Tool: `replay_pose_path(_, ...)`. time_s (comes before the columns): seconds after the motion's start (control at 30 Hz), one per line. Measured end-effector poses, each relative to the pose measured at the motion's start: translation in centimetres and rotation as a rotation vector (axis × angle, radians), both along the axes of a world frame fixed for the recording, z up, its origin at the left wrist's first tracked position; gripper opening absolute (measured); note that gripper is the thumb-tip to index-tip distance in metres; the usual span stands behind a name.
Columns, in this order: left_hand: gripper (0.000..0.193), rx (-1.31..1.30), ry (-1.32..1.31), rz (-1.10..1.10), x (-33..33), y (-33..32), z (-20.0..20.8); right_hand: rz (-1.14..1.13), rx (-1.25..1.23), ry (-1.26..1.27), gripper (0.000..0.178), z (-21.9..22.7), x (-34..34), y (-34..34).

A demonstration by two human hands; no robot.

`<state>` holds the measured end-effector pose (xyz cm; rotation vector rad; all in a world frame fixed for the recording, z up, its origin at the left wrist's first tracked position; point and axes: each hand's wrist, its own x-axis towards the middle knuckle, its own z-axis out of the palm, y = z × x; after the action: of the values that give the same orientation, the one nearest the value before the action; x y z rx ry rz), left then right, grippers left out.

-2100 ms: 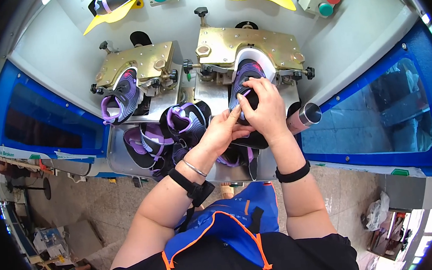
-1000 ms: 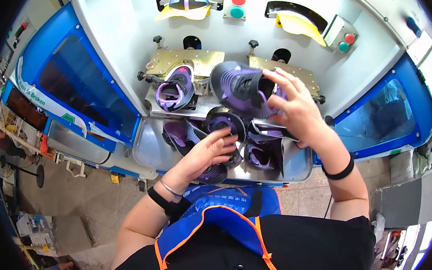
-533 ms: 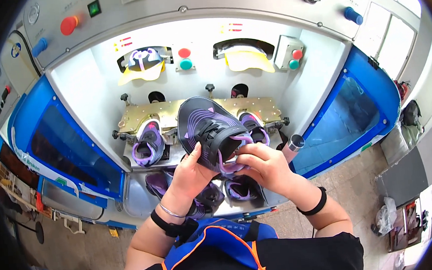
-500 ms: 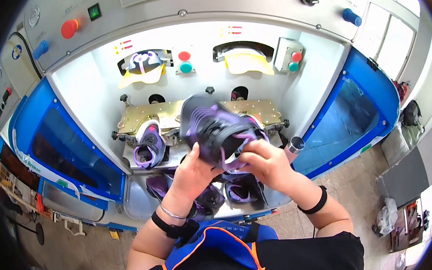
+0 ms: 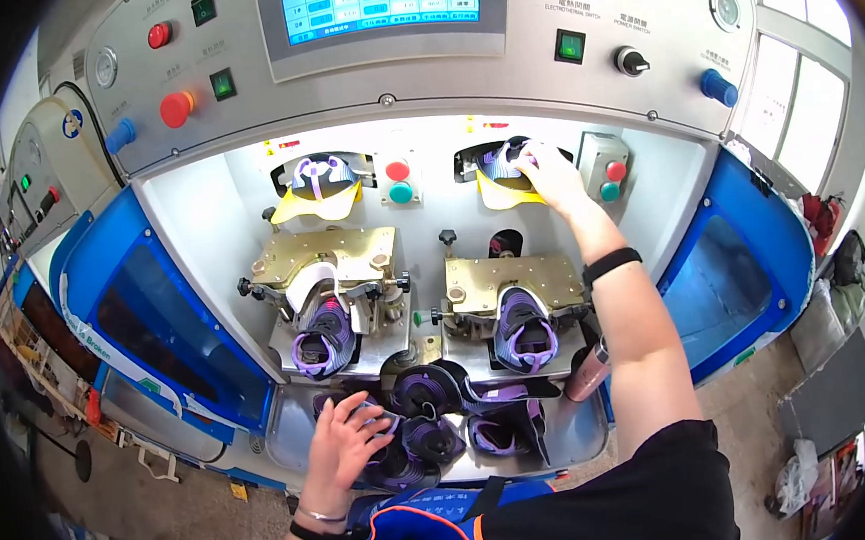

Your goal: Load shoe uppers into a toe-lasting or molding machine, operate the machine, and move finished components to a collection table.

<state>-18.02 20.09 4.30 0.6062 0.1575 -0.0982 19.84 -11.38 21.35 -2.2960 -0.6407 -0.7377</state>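
Note:
My right hand (image 5: 549, 177) is stretched up to the right-hand opening in the back wall. Its fingers are closed at a purple and grey shoe upper (image 5: 501, 161), which rests above a yellow pad (image 5: 511, 195). Above the metal tray (image 5: 579, 435) hangs my left hand (image 5: 342, 445), fingers spread, holding nothing. Several dark purple shoe uppers (image 5: 428, 391) lie heaped in the tray beside it. Two more shoe uppers, a left one (image 5: 323, 340) and a right one (image 5: 525, 332), sit at the brass-coloured clamp plates. Another upper (image 5: 322, 175) is in the left opening.
Overhead is a grey control panel (image 5: 379, 81) with a lit screen (image 5: 392, 4), buttons and knobs. Blue-framed doors stand at the left (image 5: 169, 303) and right (image 5: 717, 250). A pink bottle (image 5: 588, 371) stands at the tray's right. Green and red button boxes flank the right opening.
The shoe upper both hands held over the middle has left them. My right hand has reached up to the right opening, where an upper now shows. My left hand has dropped and opened.

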Motion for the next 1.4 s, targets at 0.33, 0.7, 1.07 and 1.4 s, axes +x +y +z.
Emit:
replay_pose_path(0.33,0.041,0.089,0.224,0.384,-8.3,6.1,-5.1,-0.514,0.433,-0.281,0.065,-10.1,-0.2,-0.4)
replay_pose_path(0.7,0.039,1.665,0.03,0.728,-0.1,6.0,-2.2,-0.279,0.809,-0.157,0.045,-9.4,-1.8,-6.9)
replay_pose_path(1.07,0.036,1.931,-0.095,0.67,7.0,8.7,-4.9,0.465,0.253,0.181,0.016,-14.8,-29.5,9.4)
replay_pose_path(1.4,0.035,2.023,-0.179,0.88,9.3,8.8,-0.4,0.413,0.286,0.577,0.015,-21.3,-34.6,10.0)
